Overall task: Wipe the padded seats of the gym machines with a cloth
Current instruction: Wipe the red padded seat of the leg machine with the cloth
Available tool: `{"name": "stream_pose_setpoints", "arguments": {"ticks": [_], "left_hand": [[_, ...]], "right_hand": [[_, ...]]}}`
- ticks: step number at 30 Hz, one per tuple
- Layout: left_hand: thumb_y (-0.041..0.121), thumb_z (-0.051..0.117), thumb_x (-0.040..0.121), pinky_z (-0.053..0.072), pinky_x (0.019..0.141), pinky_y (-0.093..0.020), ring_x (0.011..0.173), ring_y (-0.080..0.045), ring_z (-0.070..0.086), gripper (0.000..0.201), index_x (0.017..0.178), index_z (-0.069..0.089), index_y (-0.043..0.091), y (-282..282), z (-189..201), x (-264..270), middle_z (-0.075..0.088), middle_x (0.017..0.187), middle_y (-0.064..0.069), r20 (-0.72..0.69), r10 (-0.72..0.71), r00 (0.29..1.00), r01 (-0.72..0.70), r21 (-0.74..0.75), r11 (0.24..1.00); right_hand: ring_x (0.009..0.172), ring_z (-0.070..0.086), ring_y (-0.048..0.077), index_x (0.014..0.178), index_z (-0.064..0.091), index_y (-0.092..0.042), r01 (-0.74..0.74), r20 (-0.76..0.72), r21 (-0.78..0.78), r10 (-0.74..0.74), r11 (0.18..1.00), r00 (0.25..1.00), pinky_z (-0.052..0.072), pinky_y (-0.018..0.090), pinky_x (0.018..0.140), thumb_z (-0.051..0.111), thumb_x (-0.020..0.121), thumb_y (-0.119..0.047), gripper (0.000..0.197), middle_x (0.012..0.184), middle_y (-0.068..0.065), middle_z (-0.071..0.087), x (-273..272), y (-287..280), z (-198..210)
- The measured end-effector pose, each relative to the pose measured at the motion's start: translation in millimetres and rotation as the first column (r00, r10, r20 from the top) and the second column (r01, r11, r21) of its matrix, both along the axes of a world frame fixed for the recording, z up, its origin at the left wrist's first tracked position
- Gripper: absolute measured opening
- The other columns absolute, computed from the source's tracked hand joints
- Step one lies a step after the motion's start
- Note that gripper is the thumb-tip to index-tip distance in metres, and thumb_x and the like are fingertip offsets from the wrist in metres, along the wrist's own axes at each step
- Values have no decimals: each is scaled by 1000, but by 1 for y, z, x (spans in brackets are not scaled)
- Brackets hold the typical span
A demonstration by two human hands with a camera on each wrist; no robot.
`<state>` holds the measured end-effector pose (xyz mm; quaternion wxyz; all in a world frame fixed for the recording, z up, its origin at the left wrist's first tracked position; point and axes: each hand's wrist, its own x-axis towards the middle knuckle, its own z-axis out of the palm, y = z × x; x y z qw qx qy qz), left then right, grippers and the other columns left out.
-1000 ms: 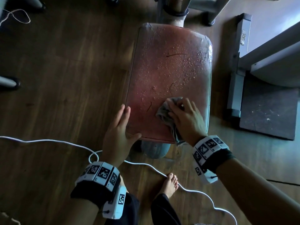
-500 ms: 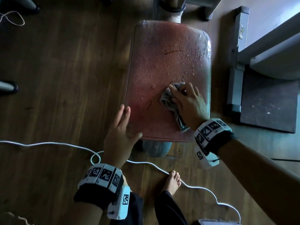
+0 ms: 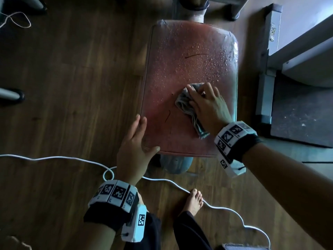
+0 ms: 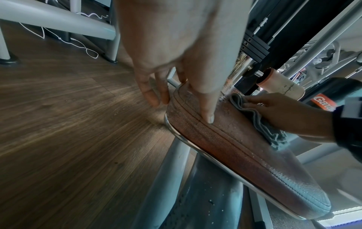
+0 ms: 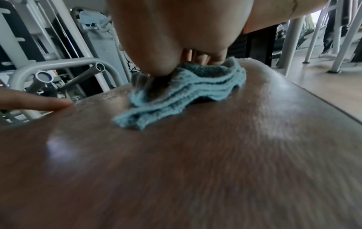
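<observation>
I noted the right hand [image 3: 209, 107] pressed palm-down on a folded grey-blue cloth [image 3: 187, 105] on the padded seat [image 3: 173, 73]. In the head view its fingers lay over the far end of the cloth, and in the right wrist view the cloth [image 5: 188, 86] was bunched beneath the heel of the hand with its layered edges spreading onto the pad. How tightly the fingers curled into the fabric I could not tell. The cloth sat on the right half of the reddish-brown seat, roughly at mid-length, with a tail of fabric trailing toward the near edge.

The left hand [image 3: 135, 150] held nothing. Its fingers were straight and lay along the left side of the seat near the front corner, and the thumb rested across the near edge. The left wrist view confirmed this: one straight finger [image 4: 207, 108] lay on the stitched top seam and the others hung down beside the side wall.

Water droplets [image 3: 212, 64] covered the far half of the seat, thickest toward the far right corner. The near part of the pad showed few droplets. Two short dark marks were visible on the upholstery.

A white cable [image 3: 54, 158] ran across the wooden floor [image 3: 72, 87] below the seat, passing beside a bare foot [image 3: 193, 201]. Grey machine frames [image 3: 264, 98] stood to the right.
</observation>
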<state>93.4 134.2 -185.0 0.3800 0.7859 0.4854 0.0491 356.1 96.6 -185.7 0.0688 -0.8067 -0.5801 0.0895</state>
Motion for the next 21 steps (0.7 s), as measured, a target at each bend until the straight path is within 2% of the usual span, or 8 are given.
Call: {"name": "stream_pose_setpoints", "arguments": {"ticks": [2, 4, 6, 9, 12, 16, 18, 21], "left_hand": [[36, 80, 75, 36, 100, -24, 144, -3, 20, 94, 152, 26, 31, 0, 1, 0, 13, 159, 20, 9, 3, 1000, -3, -5, 1000], [36, 81, 74, 38, 99, -24, 143, -3, 21, 94, 152, 28, 30, 1, 1, -1, 15, 159, 19, 25, 5, 1000, -5, -3, 1000], [37, 80, 75, 37, 97, -23, 141, 2, 18, 93, 152, 27, 31, 1, 1, 0, 14, 159, 20, 23, 5, 1000, -5, -8, 1000], [37, 79, 75, 35, 96, -22, 138, 7, 14, 94, 152, 24, 35, 0, 2, 0, 10, 159, 25, 2, 1, 1000, -1, -13, 1000], [38, 78, 75, 34, 96, -21, 139, 6, 14, 94, 152, 24, 35, 0, 1, 0, 9, 159, 25, -3, 2, 1000, -2, -12, 1000], [38, 78, 76, 34, 97, -21, 144, 0, 17, 93, 152, 25, 34, 0, 0, -1, 11, 159, 23, 4, -2, 1000, 2, -9, 1000], [37, 78, 76, 34, 97, -21, 144, -1, 18, 93, 152, 25, 34, 0, 0, -1, 10, 159, 23, 2, 1, 1000, -1, -12, 1000], [37, 78, 76, 34, 98, -21, 144, -2, 18, 93, 152, 25, 33, 0, 0, 0, 9, 159, 24, -3, -6, 1000, 6, -8, 1000]], "right_hand": [[102, 48, 31, 140, 46, -22, -30, 10, 9, 30, 1000, 1000, 50, 46, 77, 49, 97, -30, 45, 120, 9, 48, -10, -16, 1], [102, 49, 30, 142, 45, -20, -127, 16, 2, 127, 992, 992, 50, 47, 78, 49, 97, -31, 47, 124, 9, 48, -16, -34, 5], [102, 49, 30, 142, 44, -20, -189, 19, -15, 189, 982, 982, 51, 48, 80, 48, 97, -32, 47, 126, 9, 48, -7, -36, 6], [102, 49, 33, 140, 47, -25, -67, 38, -4, 67, 998, 997, 52, 48, 78, 48, 97, -32, 44, 123, 10, 49, 12, -13, 5], [104, 48, 32, 140, 44, -26, 45, 16, -24, -45, 999, 999, 52, 49, 77, 41, 96, -36, 46, 121, 10, 47, 15, 0, 4], [107, 48, 29, 142, 42, -25, -200, 0, -49, 200, 979, 980, 51, 48, 81, 38, 94, -42, 51, 128, 6, 46, -2, -20, 6], [109, 48, 30, 143, 43, -25, -248, 19, -76, 250, 966, 968, 51, 47, 85, 42, 94, -38, 50, 128, 7, 46, 6, -19, 7], [104, 48, 32, 141, 46, -28, -94, 27, -41, 95, 995, 995, 52, 50, 80, 46, 93, -36, 48, 122, 10, 47, 20, -8, 7]]}}
